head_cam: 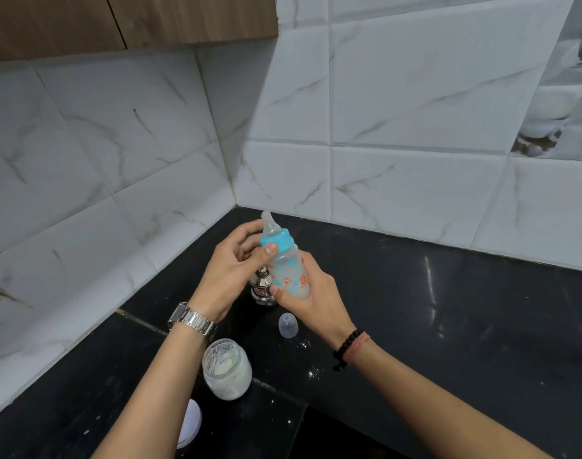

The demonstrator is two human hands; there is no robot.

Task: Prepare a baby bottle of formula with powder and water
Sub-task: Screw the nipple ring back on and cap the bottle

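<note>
A baby bottle (289,270) with blue and orange prints, a blue collar (278,240) and a clear teat is held tilted above the black counter. My right hand (311,299) grips the bottle's lower body. My left hand (233,266) curls round the blue collar, thumb on its rim. The bottle's inside looks cloudy white. A glass jar of white powder (226,369) stands open on the counter under my left forearm. The clear bottle cap (288,325) sits on the counter below the bottle.
A small shiny steel vessel (262,288) stands behind my hands, partly hidden. A white lid (190,422) lies near the counter's front edge by my left arm. Powder specks dot the black counter (448,309). Tiled walls meet in a corner behind.
</note>
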